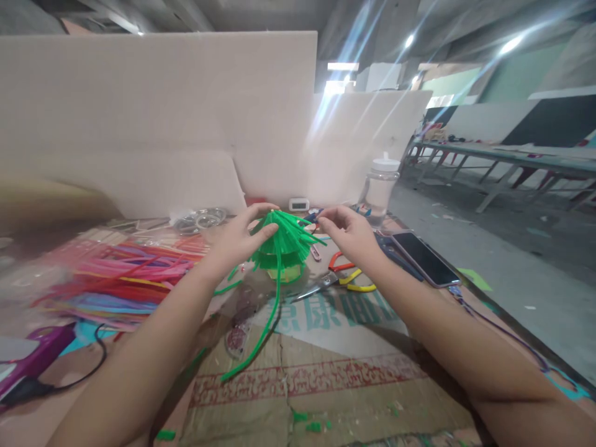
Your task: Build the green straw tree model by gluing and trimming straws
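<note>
A green cone-shaped tree of pipe cleaners [288, 239] stands on the table in front of me, on a yellow-green base [286, 273]. My left hand [249, 234] grips it at the top left, thumb and fingers closed around its upper part. One long green pipe cleaner [265, 335] hangs from the cone and curves down towards me over the table. Just right of the cone, my right hand [344, 228] is held in a pinch; whatever is between its fingertips is too small to make out. Below that hand lies a metal cutting tool with yellow handles [356, 282].
Bundles of coloured pipe cleaners [135, 270] lie on the left, near a purple glue gun [41, 357]. An orange-handled tool [342, 264], a phone [426, 257] and a clear water bottle [382, 189] are on the right. White boards [158, 112] stand behind.
</note>
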The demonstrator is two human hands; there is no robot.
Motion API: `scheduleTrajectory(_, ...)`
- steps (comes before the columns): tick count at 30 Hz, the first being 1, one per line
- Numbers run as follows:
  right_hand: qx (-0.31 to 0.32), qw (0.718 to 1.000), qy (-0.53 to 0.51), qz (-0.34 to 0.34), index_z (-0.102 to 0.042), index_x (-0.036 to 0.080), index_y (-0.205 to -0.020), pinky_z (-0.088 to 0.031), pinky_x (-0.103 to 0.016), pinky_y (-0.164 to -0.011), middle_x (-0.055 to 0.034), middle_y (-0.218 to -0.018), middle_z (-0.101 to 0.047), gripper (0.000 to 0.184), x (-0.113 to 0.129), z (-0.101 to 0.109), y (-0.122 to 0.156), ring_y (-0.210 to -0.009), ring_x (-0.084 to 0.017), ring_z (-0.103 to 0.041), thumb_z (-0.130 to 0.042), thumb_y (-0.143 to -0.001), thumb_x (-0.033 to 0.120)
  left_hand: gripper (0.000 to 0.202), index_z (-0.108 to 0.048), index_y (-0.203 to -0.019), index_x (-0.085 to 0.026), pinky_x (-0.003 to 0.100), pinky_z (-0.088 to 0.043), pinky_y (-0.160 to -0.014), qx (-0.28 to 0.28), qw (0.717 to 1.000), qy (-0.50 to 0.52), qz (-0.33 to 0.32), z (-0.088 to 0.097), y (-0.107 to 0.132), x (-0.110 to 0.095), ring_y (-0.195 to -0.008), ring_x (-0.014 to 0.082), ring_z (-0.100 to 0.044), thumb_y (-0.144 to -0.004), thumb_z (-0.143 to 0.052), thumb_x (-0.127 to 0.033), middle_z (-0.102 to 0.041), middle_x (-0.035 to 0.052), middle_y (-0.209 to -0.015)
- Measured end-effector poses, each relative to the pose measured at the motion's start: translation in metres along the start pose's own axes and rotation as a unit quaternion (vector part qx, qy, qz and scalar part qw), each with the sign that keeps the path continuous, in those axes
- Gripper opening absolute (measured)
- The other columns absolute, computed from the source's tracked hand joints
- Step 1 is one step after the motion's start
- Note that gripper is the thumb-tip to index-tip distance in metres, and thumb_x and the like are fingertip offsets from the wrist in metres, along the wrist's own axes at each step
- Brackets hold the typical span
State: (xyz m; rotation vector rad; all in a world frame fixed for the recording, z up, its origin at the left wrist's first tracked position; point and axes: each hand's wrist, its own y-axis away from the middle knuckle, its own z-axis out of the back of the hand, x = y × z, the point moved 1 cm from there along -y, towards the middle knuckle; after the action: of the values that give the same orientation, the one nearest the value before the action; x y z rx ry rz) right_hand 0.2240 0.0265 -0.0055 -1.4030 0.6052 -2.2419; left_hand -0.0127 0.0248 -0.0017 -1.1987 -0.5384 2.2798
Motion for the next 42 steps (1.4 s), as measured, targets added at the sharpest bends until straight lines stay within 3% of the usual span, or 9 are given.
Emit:
scheduleTrajectory(4,0.001,0.998,0.059,0.010,-0.067,0.019,-0.093,-0.046,-0.031,-0.074,-0.0043,-0.091,-0.071,0.016,-0.006,0.008,-0.009,-0.078,-0.016,-0.060,-0.059,-0.085,0.031,0.048,-0.059,-0.128,-0.020,0.039,-0.044,-0.108,-0.002,0.999,0.031,0.013,-0.003,-0.001,0.008,-0.125,0.0245,-0.057,-0.090,-0.058,-0.050,-0.064,0.0089,-0.132)
scheduleTrajectory(7,0.009,0.997,0.076,-0.008,-0.067,0.018,-0.097,-0.047,-0.030,-0.071,-0.0045,-0.088,-0.071,0.018,-0.022,0.015,-0.017,-0.075,-0.016,-0.061,-0.058,-0.086,0.029,0.056,-0.054,-0.138,-0.022,0.040,-0.043,-0.109,0.010,1.000,0.012,0.015,-0.007,-0.002,0.015,-0.128,0.0249,-0.056,-0.095,-0.047,-0.056,-0.060,0.0090,-0.139)
scheduleTrajectory(11,0.070,0.987,0.138,-0.052,-0.067,0.016,-0.103,-0.048,-0.029,-0.072,-0.0070,-0.094,-0.072,0.021,-0.052,0.028,-0.027,-0.080,-0.017,-0.064,-0.056,-0.089,0.028,0.062,-0.052,-0.141,-0.021,0.041,-0.040,-0.112,0.033,0.999,0.004,0.012,-0.004,-0.004,0.028,-0.132,0.0253,-0.053,-0.094,-0.045,-0.061,-0.058,0.0094,-0.142)
scheduleTrajectory(17,0.145,0.961,0.222,-0.076,-0.073,0.017,-0.086,-0.042,-0.029,-0.068,-0.0074,-0.085,-0.074,0.012,-0.080,0.047,-0.030,-0.078,-0.021,-0.065,-0.066,-0.082,0.026,0.064,-0.059,-0.133,-0.018,0.042,-0.050,-0.102,0.017,0.999,0.010,0.050,0.009,-0.004,0.021,-0.119,0.0266,-0.062,-0.087,-0.056,-0.062,-0.066,0.0139,-0.130)
scheduleTrajectory(21,0.170,0.951,0.246,-0.079,-0.074,0.018,-0.083,-0.041,-0.030,-0.068,-0.0084,-0.087,-0.075,0.011,-0.078,0.050,-0.030,-0.078,-0.022,-0.065,-0.067,-0.082,0.026,0.069,-0.051,-0.141,-0.018,0.044,-0.043,-0.109,0.027,0.998,-0.047,0.036,-0.001,0.000,0.009,-0.130,0.0288,-0.054,-0.087,-0.056,-0.061,-0.056,0.0145,-0.143)
scheduleTrajectory(26,0.203,0.948,0.235,-0.068,-0.075,0.020,-0.085,-0.041,-0.029,-0.065,-0.0062,-0.084,-0.075,0.013,-0.066,0.046,-0.028,-0.075,-0.021,-0.064,-0.067,-0.083,0.029,0.071,-0.043,-0.146,-0.022,0.046,-0.036,-0.115,0.030,0.996,-0.081,0.020,-0.013,0.004,0.013,-0.135,0.0291,-0.049,-0.087,-0.059,-0.058,-0.051,0.0108,-0.147)
scheduleTrajectory(32,0.303,0.948,0.100,-0.023,-0.073,0.019,-0.099,-0.047,-0.027,-0.074,-0.0034,-0.092,-0.073,0.021,-0.054,0.027,-0.022,-0.082,-0.017,-0.066,-0.058,-0.089,0.030,0.064,-0.046,-0.145,-0.020,0.044,-0.035,-0.116,0.038,0.998,-0.038,0.038,-0.005,0.001,0.019,-0.137,0.0289,-0.046,-0.089,-0.057,-0.051,-0.052,0.0098,-0.147)
scheduleTrajectory(36,0.374,0.927,-0.007,-0.008,-0.070,0.017,-0.091,-0.049,-0.027,-0.074,-0.0031,-0.086,-0.071,0.017,-0.048,0.014,-0.014,-0.078,-0.015,-0.064,-0.059,-0.088,0.030,0.056,-0.051,-0.143,-0.024,0.046,-0.031,-0.119,0.090,0.995,-0.036,0.004,0.002,-0.011,0.024,-0.137,0.0293,-0.045,-0.092,-0.054,-0.048,-0.049,0.0075,-0.150)
scheduleTrajectory(42,0.431,0.901,-0.044,0.007,-0.069,0.018,-0.095,-0.050,-0.028,-0.076,-0.0037,-0.092,-0.072,0.017,-0.039,0.017,-0.008,-0.084,-0.015,-0.066,-0.060,-0.089,0.032,0.055,-0.053,-0.142,-0.026,0.046,-0.043,-0.110,0.128,0.991,0.010,0.049,0.007,-0.022,0.036,-0.128,0.0303,-0.056,-0.092,-0.056,-0.050,-0.055,0.0078,-0.145)
